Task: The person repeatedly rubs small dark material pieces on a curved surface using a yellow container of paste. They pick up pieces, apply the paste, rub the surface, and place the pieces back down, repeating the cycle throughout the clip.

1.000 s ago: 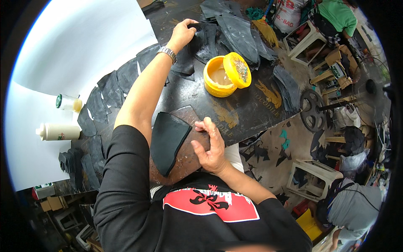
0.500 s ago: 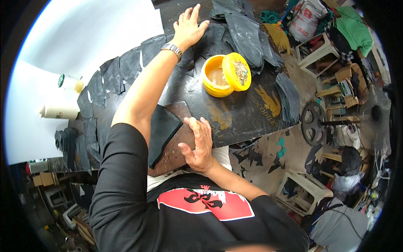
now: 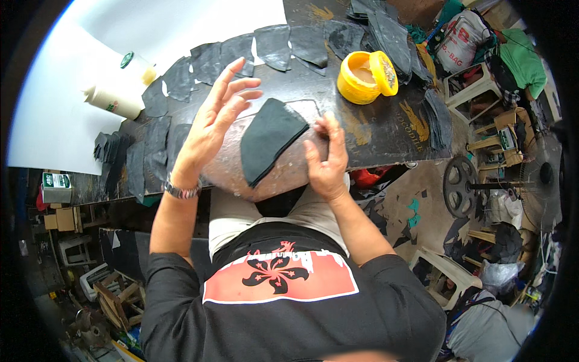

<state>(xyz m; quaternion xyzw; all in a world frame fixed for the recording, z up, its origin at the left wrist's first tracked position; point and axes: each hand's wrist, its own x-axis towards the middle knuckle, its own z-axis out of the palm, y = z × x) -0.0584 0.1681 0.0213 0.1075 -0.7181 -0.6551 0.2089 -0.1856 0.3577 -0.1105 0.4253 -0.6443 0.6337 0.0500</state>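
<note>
left hand [image 3: 211, 130] was spread wide, right hand [image 3: 327, 169] loosely open, both empty; black piece [image 3: 269, 142] lay between them on the brown board [image 3: 289, 172]; yellow tub [image 3: 357, 84] kinda stood between right hand and the big dark stack [image 3: 392, 42]

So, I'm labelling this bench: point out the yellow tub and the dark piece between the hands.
Yellow tub [image 3: 354, 90], head view: its outer side wall.
Dark piece [image 3: 270, 140], head view: middle of its top face.

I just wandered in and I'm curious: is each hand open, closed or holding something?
Left hand: open, fingers spread, holding nothing.
Right hand: open, fingers bent, beside the black piece, holding nothing visible.
</note>
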